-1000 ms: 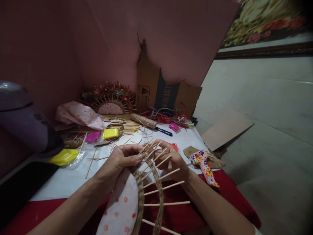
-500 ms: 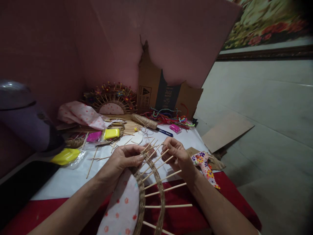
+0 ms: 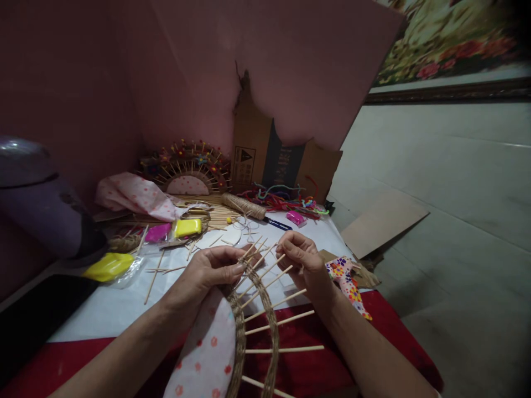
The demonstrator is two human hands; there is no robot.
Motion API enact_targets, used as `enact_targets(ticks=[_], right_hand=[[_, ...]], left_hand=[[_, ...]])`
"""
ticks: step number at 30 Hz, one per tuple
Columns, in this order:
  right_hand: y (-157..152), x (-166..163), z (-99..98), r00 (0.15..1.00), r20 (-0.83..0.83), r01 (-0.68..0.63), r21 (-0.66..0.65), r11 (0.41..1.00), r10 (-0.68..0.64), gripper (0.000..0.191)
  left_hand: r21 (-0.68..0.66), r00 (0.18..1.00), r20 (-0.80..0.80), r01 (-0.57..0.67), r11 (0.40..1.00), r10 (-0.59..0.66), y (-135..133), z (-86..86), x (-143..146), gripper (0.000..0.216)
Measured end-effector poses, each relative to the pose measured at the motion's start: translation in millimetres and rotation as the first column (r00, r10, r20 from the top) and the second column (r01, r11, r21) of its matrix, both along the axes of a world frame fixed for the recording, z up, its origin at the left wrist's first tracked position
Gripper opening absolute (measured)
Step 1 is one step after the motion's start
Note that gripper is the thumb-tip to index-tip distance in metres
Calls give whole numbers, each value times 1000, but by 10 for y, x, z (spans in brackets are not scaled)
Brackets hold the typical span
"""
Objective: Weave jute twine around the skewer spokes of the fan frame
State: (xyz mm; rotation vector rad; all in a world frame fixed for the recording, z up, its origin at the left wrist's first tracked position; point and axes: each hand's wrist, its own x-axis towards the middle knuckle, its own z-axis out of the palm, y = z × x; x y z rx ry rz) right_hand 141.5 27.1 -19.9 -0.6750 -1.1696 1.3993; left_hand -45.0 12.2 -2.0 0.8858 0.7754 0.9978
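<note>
My left hand (image 3: 218, 271) is closed on the upper end of a half-round woven stick fan (image 3: 274, 326), thumb on top. Its base is a half disc covered in white cloth (image 3: 205, 348) with red flowers. Thin wooden sticks (image 3: 302, 349) radiate from it, bound by two curved bands of brown twine (image 3: 271, 315). Beside the upper stick tips, my right hand (image 3: 301, 254) is closed in a pinch, with what looks like a strand of twine between thumb and finger. Most of that strand is hidden.
At the back stands a finished-looking decorated fan (image 3: 188, 177) near torn cardboard (image 3: 253, 143). A twine roll (image 3: 244, 205), a blue pen (image 3: 277, 223), colourful pipe cleaners (image 3: 277, 196), yellow clay packets (image 3: 110, 266) and loose sticks (image 3: 154, 276) lie around. A flowered cloth piece (image 3: 348, 282) is at right.
Almost nothing differs. My right hand stays pinched beside the stick tips, shifted very slightly, and my left hand keeps the same hold on the fan. The whole view has moved a little.
</note>
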Motion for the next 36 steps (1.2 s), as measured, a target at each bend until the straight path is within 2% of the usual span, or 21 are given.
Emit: enact_targets(ticks=[5, 8, 13, 18, 24, 27, 31, 36], right_hand=[[26, 3, -8, 996, 43, 80, 47, 996, -82, 20], [34, 13, 0, 995, 64, 73, 47, 996, -75, 20], [76, 37, -43, 982, 187, -15, -25, 1000, 19, 18], [127, 28, -133, 900, 388, -165, -114, 980, 197, 10], [98, 22, -116, 843, 412, -294, -188, 937, 347, 11], [94, 41, -121, 814, 437, -335, -185, 924, 383, 8], [91, 59, -128, 808, 428, -380, -147, 913, 405, 10], [72, 41, -93, 823, 422, -356, -138, 924, 380, 10]], left_hand=[[4, 999, 7, 42, 999, -42, -10, 27, -13, 11], [10, 999, 16, 41, 999, -41, -14, 35, -14, 12], [-10, 1000, 21, 20, 1000, -19, -20, 35, -5, 14], [-7, 1000, 8, -11, 1000, 11, -28, 30, -20, 16], [5, 1000, -10, 4, 1000, -4, -24, -8, -30, 19], [-9, 999, -11, 30, 999, -31, -17, -45, -40, 25], [-4, 998, -28, 51, 999, -51, -15, -64, -52, 20], [34, 999, -46, 28, 999, -26, -20, -34, -51, 18]])
